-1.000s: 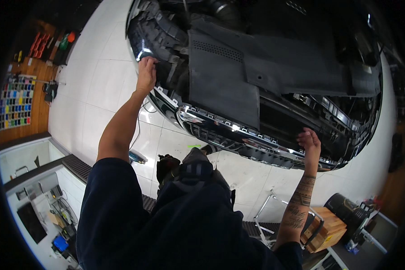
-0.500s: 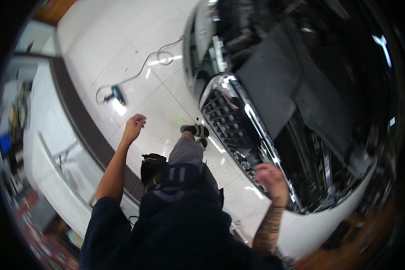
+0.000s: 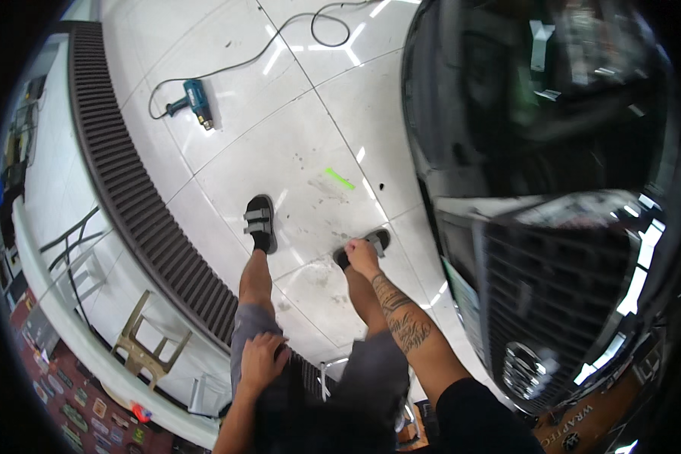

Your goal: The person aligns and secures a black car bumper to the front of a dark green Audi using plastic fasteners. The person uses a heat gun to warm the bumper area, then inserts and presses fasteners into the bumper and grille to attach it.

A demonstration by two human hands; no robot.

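My left hand (image 3: 262, 363) rests low against my left thigh, by the grey shorts (image 3: 251, 327) and a dark patch at my waist. Its fingers lie loosely over the cloth, with no object visible in them. My right hand (image 3: 362, 257) hangs out in front, above my right sandal (image 3: 378, 240). Its fingers are curled in, and nothing shows between them. To the right of that arm stands a car front with a dark grille (image 3: 541, 291) and chrome trim. My left sandal (image 3: 259, 221) is planted on the tiles.
On the white tiled floor (image 3: 238, 170) lie a teal heat gun (image 3: 197, 100) with its cord (image 3: 268, 47), and a bright green strip (image 3: 340, 178). A dark ribbed edge (image 3: 121, 166) runs along the left. Beyond it are a brown stool (image 3: 150, 340) and a white panel.
My view has turned toward the floor and heat gun. My left hand has dropped to my thigh. My right hand has left the car front and now hangs over my right foot.
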